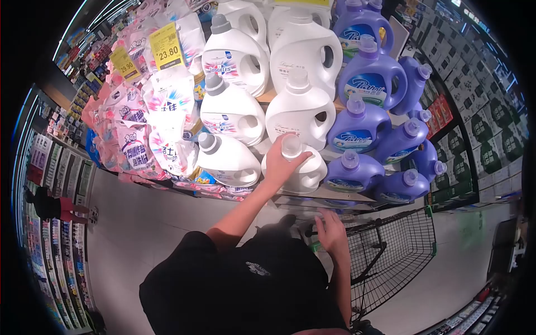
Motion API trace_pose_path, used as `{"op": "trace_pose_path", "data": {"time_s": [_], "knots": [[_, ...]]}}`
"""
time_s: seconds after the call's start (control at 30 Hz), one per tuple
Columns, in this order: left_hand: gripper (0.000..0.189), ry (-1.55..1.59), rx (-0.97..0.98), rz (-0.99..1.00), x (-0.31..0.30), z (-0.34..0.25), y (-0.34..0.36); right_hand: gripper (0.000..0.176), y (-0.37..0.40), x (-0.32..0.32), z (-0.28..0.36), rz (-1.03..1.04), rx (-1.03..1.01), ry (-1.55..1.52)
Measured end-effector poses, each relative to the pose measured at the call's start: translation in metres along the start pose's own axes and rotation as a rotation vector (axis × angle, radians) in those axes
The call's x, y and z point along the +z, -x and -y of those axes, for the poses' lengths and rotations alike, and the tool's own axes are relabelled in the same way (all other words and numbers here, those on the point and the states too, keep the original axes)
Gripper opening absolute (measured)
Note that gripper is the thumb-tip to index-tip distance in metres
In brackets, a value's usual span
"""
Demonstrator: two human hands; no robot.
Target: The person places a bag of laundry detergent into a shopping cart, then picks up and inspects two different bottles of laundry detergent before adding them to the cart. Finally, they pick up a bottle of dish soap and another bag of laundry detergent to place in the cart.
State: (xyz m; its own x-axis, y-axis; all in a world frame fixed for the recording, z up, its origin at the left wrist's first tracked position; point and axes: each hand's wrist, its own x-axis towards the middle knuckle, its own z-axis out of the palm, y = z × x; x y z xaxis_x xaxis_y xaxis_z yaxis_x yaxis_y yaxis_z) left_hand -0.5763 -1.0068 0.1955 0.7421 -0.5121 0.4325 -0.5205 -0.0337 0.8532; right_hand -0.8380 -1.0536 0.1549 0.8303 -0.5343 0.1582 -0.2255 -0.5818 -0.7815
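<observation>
My left hand (283, 163) reaches up to the shelf, its fingers wrapped round the neck of a white bottle (306, 177) with a clear cap, in the front row. Another white bottle (298, 111) with a clear cap stands just behind it. Purple bottles (353, 172) are to its right, and a white bottle with a grey cap (229, 162) is to its left. My right hand (331, 230) hangs low below the shelf edge, near the cart, fingers apart and slightly blurred, holding nothing.
A black wire shopping cart (393, 251) stands at the lower right. Pink and white bags (134, 134) with yellow price tags (166, 47) fill the display's left side. Stacked packs (486, 134) line the right. At the far left, a person (56, 205) is beside shelves.
</observation>
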Motion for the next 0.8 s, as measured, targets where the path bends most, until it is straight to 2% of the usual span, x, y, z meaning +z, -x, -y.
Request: {"op": "trace_pose_path", "data": {"time_s": [0.07,0.2,0.3,0.33,0.43,0.47,0.57,0.6,0.7,0.8], "knots": [[0.062,0.040,-0.041,0.003,-0.002,0.001,0.001,0.043,-0.036,0.013,0.008,-0.166,-0.128,-0.011],[0.056,0.087,-0.084,0.043,-0.005,0.006,-0.002,0.061,-0.092,0.040,0.003,-0.380,-0.189,0.090],[0.050,0.033,-0.063,0.061,-0.010,0.007,0.003,0.065,-0.114,0.045,-0.016,-0.282,-0.124,-0.105],[0.047,0.002,-0.047,0.063,-0.012,0.008,0.005,0.068,-0.119,0.040,-0.023,-0.215,-0.110,-0.052],[0.049,0.002,0.016,0.189,-0.024,0.010,0.011,0.069,-0.123,0.023,-0.006,0.053,0.207,-0.181],[0.056,0.072,-0.014,0.314,-0.031,0.014,0.013,0.070,-0.121,0.033,-0.013,0.033,0.042,-0.232],[0.063,0.163,0.077,0.271,-0.048,0.002,0.017,0.069,-0.106,0.050,-0.025,0.060,0.065,-0.422],[0.065,0.115,0.145,0.236,-0.054,0.016,0.028,0.068,-0.103,0.057,-0.030,0.007,0.064,-0.447],[0.060,0.297,-0.188,-0.092,-0.051,0.071,0.093,0.068,-0.101,0.062,-0.034,-0.020,0.088,-0.463],[0.052,0.453,-0.818,-0.279,-0.045,0.122,0.128,0.064,-0.102,0.059,-0.024,-0.044,0.048,-0.469]]}}
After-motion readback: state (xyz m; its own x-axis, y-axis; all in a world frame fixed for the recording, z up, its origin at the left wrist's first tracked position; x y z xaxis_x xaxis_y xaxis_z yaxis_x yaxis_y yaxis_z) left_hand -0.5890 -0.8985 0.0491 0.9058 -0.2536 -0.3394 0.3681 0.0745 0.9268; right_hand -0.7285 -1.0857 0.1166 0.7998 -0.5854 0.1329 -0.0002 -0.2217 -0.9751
